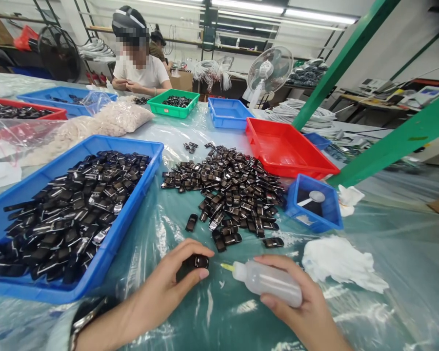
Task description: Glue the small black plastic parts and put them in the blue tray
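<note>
Between thumb and fingers, my left hand (168, 278) pinches a small black glossy casing (200, 262), its end turned toward the right. My right hand (300, 297) is wrapped round a translucent squeeze bottle (272, 282), tilted so its yellow nozzle tip (227, 267) points left at the casing. A short gap separates the tip from the casing. Just beyond both hands lies a loose pile of similar black casings (234, 190) on the plastic-covered table. One single casing (191, 222) rests apart, near my left hand.
A large blue tray (131, 224) heaped with black pieces stands at left. At right are a small blue bin (331, 222) with a white spoon, a red tray (296, 165) and crumpled white tissue (346, 263). A green post slants behind them. Across the table sits another person (141, 73).
</note>
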The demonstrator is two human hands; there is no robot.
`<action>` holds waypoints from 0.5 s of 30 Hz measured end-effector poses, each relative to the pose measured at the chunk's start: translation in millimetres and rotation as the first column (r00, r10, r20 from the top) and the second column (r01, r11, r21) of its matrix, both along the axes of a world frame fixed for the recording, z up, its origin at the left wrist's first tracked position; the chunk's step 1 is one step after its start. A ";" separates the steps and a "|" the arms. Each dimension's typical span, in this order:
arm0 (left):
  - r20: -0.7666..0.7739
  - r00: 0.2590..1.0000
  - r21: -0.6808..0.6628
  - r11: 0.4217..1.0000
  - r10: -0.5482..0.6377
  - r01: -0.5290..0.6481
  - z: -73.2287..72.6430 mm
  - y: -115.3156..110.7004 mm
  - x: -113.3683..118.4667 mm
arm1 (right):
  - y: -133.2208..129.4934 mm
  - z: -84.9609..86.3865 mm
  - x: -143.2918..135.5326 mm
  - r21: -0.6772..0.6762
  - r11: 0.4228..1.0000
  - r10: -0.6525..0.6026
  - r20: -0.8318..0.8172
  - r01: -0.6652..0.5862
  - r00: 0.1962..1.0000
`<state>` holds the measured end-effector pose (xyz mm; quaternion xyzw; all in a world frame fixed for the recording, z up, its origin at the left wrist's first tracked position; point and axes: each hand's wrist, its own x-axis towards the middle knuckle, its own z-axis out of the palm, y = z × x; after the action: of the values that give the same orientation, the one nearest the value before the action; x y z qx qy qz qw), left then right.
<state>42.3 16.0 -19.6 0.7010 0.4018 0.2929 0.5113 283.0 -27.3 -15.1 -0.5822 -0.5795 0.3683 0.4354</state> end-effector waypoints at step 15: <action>0.042 0.999 -0.070 0.997 -0.032 0.035 -1.0 -2.3 -0.8 | 0.4 -2.2 -1.7 -0.014 1.000 0.010 0.046 -0.010 0.999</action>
<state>41.5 13.7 -20.6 0.6831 0.3896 0.2840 0.5486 281.2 -26.8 -17.3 -0.5906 -0.5898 0.3607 0.4161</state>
